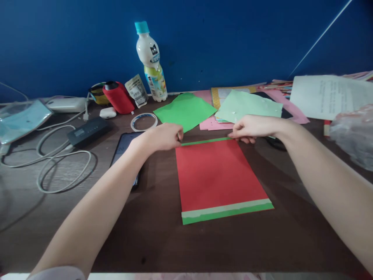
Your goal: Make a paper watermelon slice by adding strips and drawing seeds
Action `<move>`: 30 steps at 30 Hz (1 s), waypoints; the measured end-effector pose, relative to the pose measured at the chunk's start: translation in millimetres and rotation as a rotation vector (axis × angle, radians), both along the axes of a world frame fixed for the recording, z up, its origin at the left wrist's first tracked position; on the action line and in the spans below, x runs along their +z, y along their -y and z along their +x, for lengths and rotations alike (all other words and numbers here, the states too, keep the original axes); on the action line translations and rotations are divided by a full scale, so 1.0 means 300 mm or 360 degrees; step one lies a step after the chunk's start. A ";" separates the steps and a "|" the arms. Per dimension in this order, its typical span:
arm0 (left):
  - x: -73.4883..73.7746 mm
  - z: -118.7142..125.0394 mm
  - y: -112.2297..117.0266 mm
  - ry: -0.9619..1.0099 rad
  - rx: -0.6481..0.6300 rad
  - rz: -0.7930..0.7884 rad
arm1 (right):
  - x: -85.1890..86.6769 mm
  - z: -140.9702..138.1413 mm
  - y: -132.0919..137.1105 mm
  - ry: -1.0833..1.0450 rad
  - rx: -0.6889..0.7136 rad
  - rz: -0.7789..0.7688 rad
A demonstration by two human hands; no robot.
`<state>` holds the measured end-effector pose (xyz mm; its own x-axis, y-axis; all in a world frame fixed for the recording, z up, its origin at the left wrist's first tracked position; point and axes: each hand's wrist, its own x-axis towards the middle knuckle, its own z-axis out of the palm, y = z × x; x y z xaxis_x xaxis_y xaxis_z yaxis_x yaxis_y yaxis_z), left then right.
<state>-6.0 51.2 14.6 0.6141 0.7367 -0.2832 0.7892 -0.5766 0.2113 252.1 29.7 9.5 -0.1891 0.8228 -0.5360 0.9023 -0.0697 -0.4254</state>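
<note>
A red paper sheet (217, 175) lies flat on the dark wooden desk (151, 233), with a pale and a green band glued along its near edge. Along its far edge runs a thin green paper strip (205, 141). My left hand (163, 136) pinches the strip's left end at the sheet's far left corner. My right hand (252, 127) presses with closed fingers on the strip's right end at the far right corner.
Behind the sheet lie a green paper (185, 111), a pale green paper (247, 105) and pink sheets. A drink bottle (151, 62) stands at the blue wall. A tape roll (143, 121), a phone (124, 147), cables (58, 163) and a red case (118, 97) are at the left.
</note>
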 end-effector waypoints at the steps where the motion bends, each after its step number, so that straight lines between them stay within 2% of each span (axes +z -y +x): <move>1: 0.006 0.020 0.026 0.0046 -0.0046 0.0148 | 0.000 0.000 -0.001 0.0011 0.0006 0.0000; 3: 0.004 0.078 0.095 0.0161 -0.0139 0.0485 | -0.001 0.001 -0.002 0.0004 0.0020 -0.0001; 5: -0.023 0.144 0.172 0.0259 -0.0298 0.0600 | -0.002 0.003 -0.004 -0.0016 0.0043 -0.0004; 6: -0.046 0.174 0.207 0.0289 -0.0397 0.0596 | -0.002 0.004 -0.005 -0.0020 0.0058 -0.0008; 8: -0.103 0.217 0.257 0.0292 -0.0447 0.0600 | -0.002 0.008 -0.005 -0.0027 0.0080 -0.0019; 11: -0.176 0.235 0.282 0.0289 -0.0364 0.0549 | -0.001 0.013 -0.005 -0.0073 0.0070 -0.0050; 13: -0.195 0.229 0.277 0.0281 -0.0329 0.0497 | 0.000 0.016 -0.003 -0.0113 0.0057 -0.0060; 18: -0.185 0.220 0.268 0.0266 -0.0330 0.0405 | 0.002 0.015 0.001 -0.0151 0.0020 -0.0065; 30: -0.188 0.225 0.275 0.0259 -0.0285 0.0496 | -0.007 0.031 -0.009 -0.0184 0.0045 -0.0092</move>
<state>61.5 -31.4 -41.8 0.7591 0.6492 0.0489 0.6410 -0.7584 0.1184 261.4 32.3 7.4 -0.2750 0.7845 -0.5558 0.8494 -0.0726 -0.5228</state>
